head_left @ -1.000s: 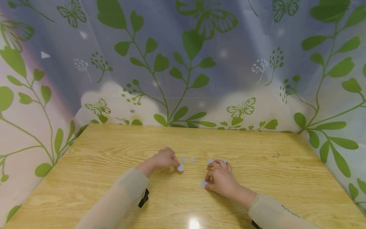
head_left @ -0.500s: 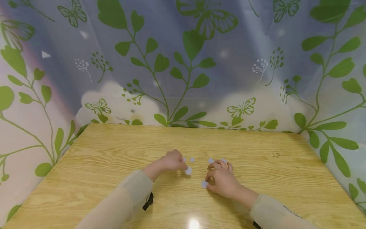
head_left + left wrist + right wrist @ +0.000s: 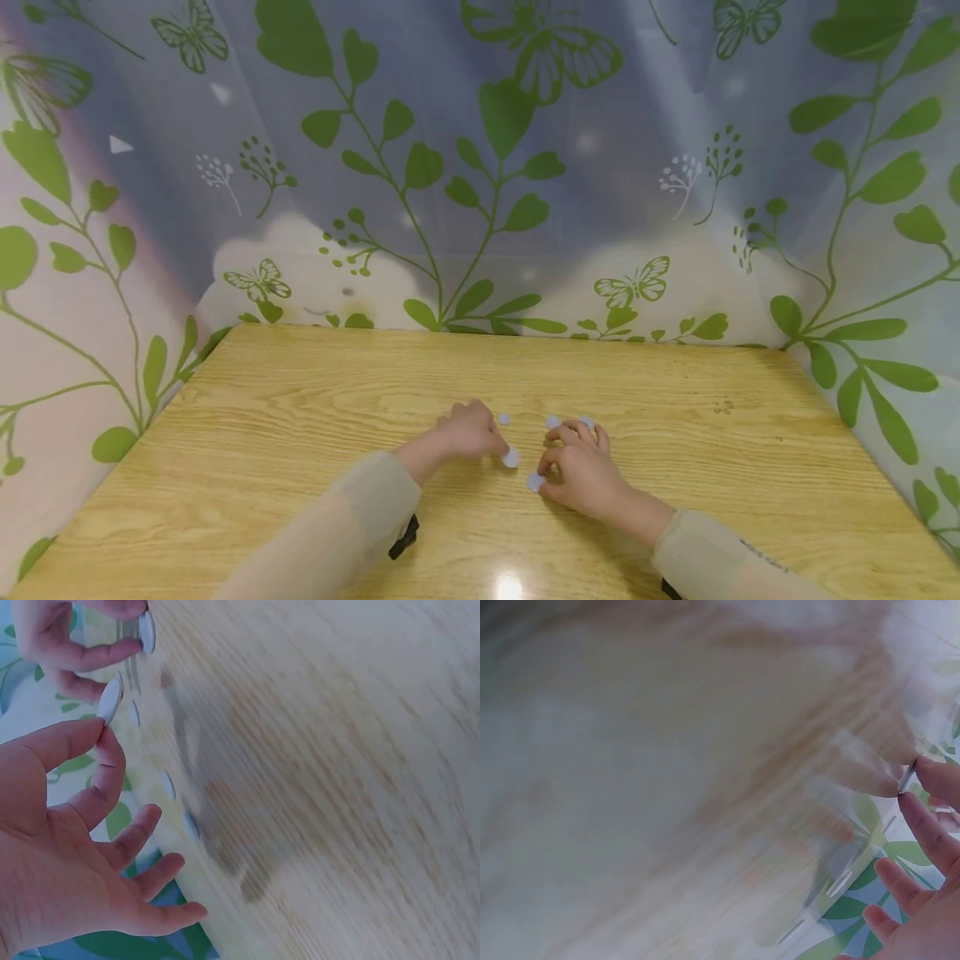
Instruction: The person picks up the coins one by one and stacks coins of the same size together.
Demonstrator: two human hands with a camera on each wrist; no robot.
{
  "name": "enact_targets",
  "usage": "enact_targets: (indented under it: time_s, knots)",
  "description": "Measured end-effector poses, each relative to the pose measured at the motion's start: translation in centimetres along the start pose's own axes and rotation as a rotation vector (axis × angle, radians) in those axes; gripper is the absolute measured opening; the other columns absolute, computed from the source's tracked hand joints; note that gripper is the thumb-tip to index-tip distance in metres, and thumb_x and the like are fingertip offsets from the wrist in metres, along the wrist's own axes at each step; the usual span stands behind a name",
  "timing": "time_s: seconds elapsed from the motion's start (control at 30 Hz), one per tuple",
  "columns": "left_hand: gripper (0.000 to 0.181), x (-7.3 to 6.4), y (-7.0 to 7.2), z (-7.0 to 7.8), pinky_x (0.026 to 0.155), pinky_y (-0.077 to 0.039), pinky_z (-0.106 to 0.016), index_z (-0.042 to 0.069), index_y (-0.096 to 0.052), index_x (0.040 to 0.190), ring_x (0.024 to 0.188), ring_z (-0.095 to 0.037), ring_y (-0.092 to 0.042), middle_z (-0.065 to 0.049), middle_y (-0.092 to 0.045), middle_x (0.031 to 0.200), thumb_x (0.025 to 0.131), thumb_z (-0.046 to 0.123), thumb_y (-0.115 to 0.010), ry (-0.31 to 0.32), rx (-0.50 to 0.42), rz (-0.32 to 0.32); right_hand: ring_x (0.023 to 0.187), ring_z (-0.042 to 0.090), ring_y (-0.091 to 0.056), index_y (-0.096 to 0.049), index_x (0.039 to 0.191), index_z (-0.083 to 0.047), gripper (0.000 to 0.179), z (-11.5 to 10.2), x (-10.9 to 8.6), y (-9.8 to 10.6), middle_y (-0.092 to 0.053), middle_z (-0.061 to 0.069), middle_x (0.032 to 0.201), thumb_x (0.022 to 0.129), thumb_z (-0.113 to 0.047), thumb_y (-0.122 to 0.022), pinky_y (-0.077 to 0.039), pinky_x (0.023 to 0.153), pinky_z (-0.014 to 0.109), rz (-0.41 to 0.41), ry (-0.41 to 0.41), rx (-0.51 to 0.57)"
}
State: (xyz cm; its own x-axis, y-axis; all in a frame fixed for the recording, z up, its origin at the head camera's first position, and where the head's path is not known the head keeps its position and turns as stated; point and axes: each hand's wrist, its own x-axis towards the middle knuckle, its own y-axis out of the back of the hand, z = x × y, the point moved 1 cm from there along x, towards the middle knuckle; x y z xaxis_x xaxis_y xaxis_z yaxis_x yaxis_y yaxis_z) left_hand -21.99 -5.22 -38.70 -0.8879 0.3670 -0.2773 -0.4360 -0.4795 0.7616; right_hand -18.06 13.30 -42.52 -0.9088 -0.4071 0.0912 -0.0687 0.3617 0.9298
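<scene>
Between thumb and forefinger, my left hand [image 3: 471,430] pinches a flat white disc [image 3: 511,457], raised off the wooden table in the left wrist view. To its right, my right hand [image 3: 585,473] pinches another white disc [image 3: 535,482] by its edge. The left wrist view shows the two held discs close but apart, the left one [image 3: 110,699] tilted. In the right wrist view, the right hand's disc [image 3: 907,777] appears edge-on. The left hand's other fingers [image 3: 154,877] are spread.
Beyond the hands, a small white disc [image 3: 504,419] lies on the wooden table [image 3: 300,400]. Two more, a middle disc [image 3: 552,422] and a right-hand disc [image 3: 587,422], lie by the right fingers. A leaf-patterned curtain [image 3: 480,208] stands along the table's far edge.
My left hand has moved right and nearer with its disc, closer to the right hand. It now covers a small disc seen earlier. The right hand stays almost still.
</scene>
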Motion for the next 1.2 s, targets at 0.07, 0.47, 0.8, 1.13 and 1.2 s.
enact_targets:
  time_s: [0.07, 0.47, 0.8, 1.13, 1.2]
  knots:
    - [0.032, 0.1, -0.3, 0.2, 0.095, -0.027, -0.065, 0.013, -0.048, 0.052, 0.100, -0.034, -0.044, -0.011, -0.053, 0.103, 0.079, 0.021, -0.064, -0.008, 0.003, 0.000, 0.125, 0.038, -0.036, -0.071, 0.075, -0.018, 0.011, 0.1, 0.0, 0.0, -0.057, 0.010, 0.122, 0.071, -0.024, -0.080, -0.014, 0.101, 0.073, -0.003, 0.000, 0.004]
    - [0.029, 0.2, -1.6, 1.5, 0.099, -0.024, -0.065, 0.010, -0.055, 0.054, 0.103, -0.033, -0.046, -0.006, -0.054, 0.098, 0.078, 0.022, -0.065, -0.007, 0.092, 0.012, 0.123, 0.037, -0.037, -0.070, 0.079, -0.018, 0.019, 0.2, -0.2, 0.1, -0.057, 0.009, 0.121, 0.067, -0.027, -0.083, -0.017, 0.100, 0.072, -0.005, -0.011, -0.010]
    - [0.021, 0.5, -2.8, 2.4, 0.101, -0.024, -0.063, 0.011, -0.059, 0.063, 0.117, -0.035, -0.043, -0.009, -0.055, 0.107, 0.079, 0.024, -0.064, -0.006, 0.209, 0.014, 0.123, 0.038, -0.037, -0.069, 0.078, -0.017, 0.023, 0.4, -0.5, 0.0, -0.057, 0.010, 0.120, 0.065, -0.028, -0.084, -0.018, 0.099, 0.073, 0.009, -0.017, -0.019]
    - [0.020, 0.6, -3.4, 2.8, 0.104, -0.024, -0.061, 0.013, -0.063, 0.069, 0.125, -0.035, -0.040, -0.009, -0.054, 0.120, 0.084, 0.027, -0.063, -0.004, 0.270, 0.004, 0.123, 0.037, -0.038, -0.069, 0.078, -0.017, 0.022, 0.4, -0.6, 0.1, -0.057, 0.009, 0.119, 0.066, -0.029, -0.083, -0.018, 0.099, 0.072, 0.013, -0.021, -0.019]
    - [0.019, 0.6, -3.5, 2.8, 0.104, -0.024, -0.061, 0.013, -0.065, 0.071, 0.126, -0.035, -0.039, -0.009, -0.054, 0.122, 0.084, 0.027, -0.063, -0.005, 0.270, 0.001, 0.123, 0.037, -0.038, -0.070, 0.079, -0.017, 0.022, 0.4, -0.6, 0.1, -0.057, 0.009, 0.120, 0.066, -0.029, -0.083, -0.018, 0.099, 0.072, 0.013, -0.019, -0.019]
